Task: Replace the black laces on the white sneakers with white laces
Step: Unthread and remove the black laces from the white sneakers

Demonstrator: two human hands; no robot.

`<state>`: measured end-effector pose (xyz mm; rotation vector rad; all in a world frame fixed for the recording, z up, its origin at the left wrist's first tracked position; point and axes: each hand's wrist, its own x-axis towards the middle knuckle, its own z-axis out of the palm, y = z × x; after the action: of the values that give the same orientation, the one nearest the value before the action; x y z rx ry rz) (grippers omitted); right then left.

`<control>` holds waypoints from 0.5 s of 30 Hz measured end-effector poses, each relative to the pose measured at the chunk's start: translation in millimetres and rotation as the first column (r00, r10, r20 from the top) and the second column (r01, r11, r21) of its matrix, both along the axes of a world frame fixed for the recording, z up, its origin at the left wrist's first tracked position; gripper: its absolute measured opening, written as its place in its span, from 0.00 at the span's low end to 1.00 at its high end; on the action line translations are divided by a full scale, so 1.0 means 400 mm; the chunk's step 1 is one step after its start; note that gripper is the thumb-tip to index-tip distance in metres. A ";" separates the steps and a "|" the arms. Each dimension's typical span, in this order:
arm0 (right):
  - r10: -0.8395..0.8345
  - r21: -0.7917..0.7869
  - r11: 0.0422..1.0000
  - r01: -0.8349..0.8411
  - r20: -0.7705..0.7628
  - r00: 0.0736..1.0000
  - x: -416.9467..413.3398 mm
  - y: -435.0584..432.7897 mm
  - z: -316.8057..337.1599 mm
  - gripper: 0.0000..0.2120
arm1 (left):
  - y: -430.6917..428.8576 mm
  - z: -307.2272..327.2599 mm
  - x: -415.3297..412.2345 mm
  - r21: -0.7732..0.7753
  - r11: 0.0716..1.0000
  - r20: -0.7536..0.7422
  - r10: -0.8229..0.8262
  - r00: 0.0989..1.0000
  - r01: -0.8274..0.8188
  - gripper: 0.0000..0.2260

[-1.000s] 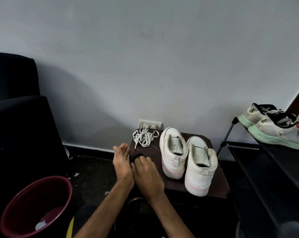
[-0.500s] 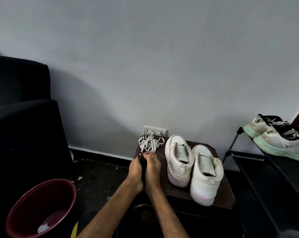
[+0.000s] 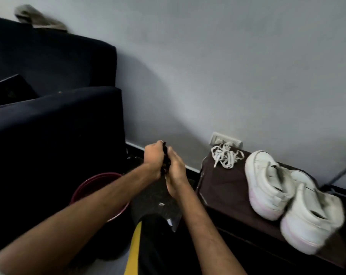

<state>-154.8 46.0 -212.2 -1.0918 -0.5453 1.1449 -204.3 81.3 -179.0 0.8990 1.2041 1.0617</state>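
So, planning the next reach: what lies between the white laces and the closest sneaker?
Only bare dark tabletop, seen in the head view; the white laces and that sneaker lie apart.

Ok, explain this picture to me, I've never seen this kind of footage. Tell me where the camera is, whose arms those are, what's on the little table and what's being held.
There is no machine here. A person wears one wide-angle camera on the head, looking forward and down, so the two bare arms coming in from the bottom are their own. The left hand curls round a bundle of black laces. The right hand lies against its other side, and its grip is hard to make out. A maroon bucket stands on the floor nearby. On the dark brown table lie a heap of white laces and the white sneakers, side by side and blurred.
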 end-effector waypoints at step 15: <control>-0.073 -0.409 0.902 -0.139 -0.463 0.883 -0.397 0.199 -0.246 0.23 | 0.214 -0.261 -0.429 -0.514 0.853 0.038 0.134 0.990 -0.096 0.20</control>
<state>-313.5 125.8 -310.6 -1.1214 0.0853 1.5496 -376.0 167.0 -283.3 0.3719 1.4013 0.7958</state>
